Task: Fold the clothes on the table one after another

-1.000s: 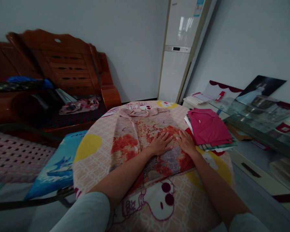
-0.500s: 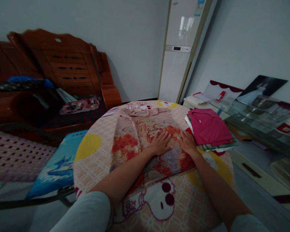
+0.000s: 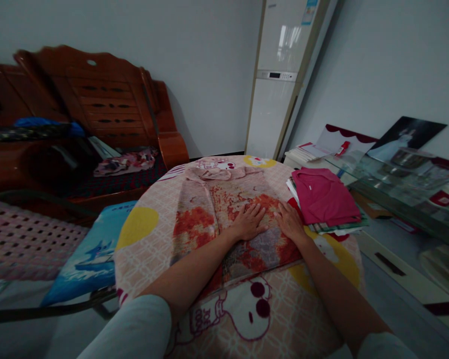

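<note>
left sleeve (image 3: 132, 326): pale blue-grey, ends near elbow | right sleeve (image 3: 383, 347): matching | hands (image 3: 249, 223): bare

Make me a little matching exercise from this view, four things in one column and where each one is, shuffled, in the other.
Things
1. Patterned garment
2. Magenta garment
3. Blue cushion
4. Tall white unit

Places
A. In the back corner, by the walls
B. Laid out beneath the left hand and right hand
C. Left of the round table
D. On top of the folded stack

Pairs: 1-B, 2-D, 3-C, 4-A
</note>
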